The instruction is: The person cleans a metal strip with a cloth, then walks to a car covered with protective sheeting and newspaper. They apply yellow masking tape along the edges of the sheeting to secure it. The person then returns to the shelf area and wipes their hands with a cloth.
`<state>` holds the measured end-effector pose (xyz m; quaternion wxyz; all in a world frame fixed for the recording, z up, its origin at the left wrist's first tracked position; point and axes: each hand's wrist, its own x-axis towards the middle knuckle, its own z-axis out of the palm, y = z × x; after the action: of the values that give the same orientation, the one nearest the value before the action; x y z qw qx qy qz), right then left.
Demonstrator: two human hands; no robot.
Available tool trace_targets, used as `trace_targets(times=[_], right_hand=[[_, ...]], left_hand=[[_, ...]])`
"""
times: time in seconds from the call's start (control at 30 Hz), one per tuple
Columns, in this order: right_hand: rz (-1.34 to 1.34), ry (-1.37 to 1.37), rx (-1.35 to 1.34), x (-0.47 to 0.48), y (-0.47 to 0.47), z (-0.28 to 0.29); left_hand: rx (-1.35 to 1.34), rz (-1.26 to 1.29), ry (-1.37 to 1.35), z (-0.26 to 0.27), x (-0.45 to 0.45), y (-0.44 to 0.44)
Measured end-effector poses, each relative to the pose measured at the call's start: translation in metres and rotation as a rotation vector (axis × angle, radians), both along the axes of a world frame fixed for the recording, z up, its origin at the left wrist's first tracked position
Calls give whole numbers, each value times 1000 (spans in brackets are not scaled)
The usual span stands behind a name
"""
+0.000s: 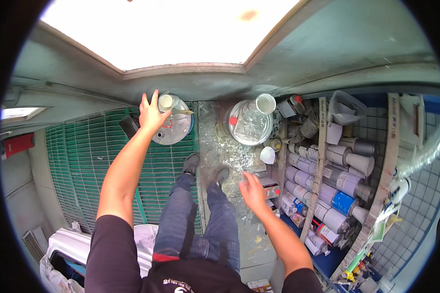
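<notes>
My left hand (pixel 152 115) is stretched out over a drum (pixel 172 133), its spread fingers beside a pale cup (pixel 165 101). Whether the fingers touch the cup, I cannot tell. A brush or spatula (pixel 182 112) lies across the drum top near the thumb. My right hand (pixel 252 191) hangs over the stained floor with bent fingers apart and nothing in it. Ahead of it stands a round clear-topped container (pixel 248 124) with a red cap, a white plastic cup (pixel 265 103) at its upper edge.
Shelving (pixel 318 164) full of cans and bottles stands on the right. A green grating (pixel 91 161) covers the floor at left, with a silver-white case (pixel 71 241) at lower left. A metal can with a red cap (pixel 269 190) is near my right hand. A bright window (pixel 183 33) lies ahead.
</notes>
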<state>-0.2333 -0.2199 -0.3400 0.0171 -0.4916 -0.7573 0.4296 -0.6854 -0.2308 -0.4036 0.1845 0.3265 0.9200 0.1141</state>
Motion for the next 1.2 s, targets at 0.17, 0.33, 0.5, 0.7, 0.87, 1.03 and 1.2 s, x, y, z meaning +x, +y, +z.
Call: trace_targets(times=[0.17, 0.33, 0.5, 0.7, 0.87, 1.03, 1.2], right_hand=[[213, -149, 254, -91, 112, -136], [344, -360, 270, -134, 170, -221], [485, -530, 321, -149, 180, -259], [456, -532, 461, -165, 184, -265], [315, -54, 110, -218, 132, -227], [566, 49, 164, -302, 56, -234], [788, 109, 346, -367, -10, -254]], left_hand=[[-52, -83, 27, -55, -6, 31], [28, -117, -21, -107, -19, 27], [166, -128, -11, -143, -25, 16], [508, 207, -87, -87, -3, -17], [684, 545, -439, -48, 72, -178], [385, 733, -679, -61, 196, -314], [254, 666, -757, -66, 245, -368]])
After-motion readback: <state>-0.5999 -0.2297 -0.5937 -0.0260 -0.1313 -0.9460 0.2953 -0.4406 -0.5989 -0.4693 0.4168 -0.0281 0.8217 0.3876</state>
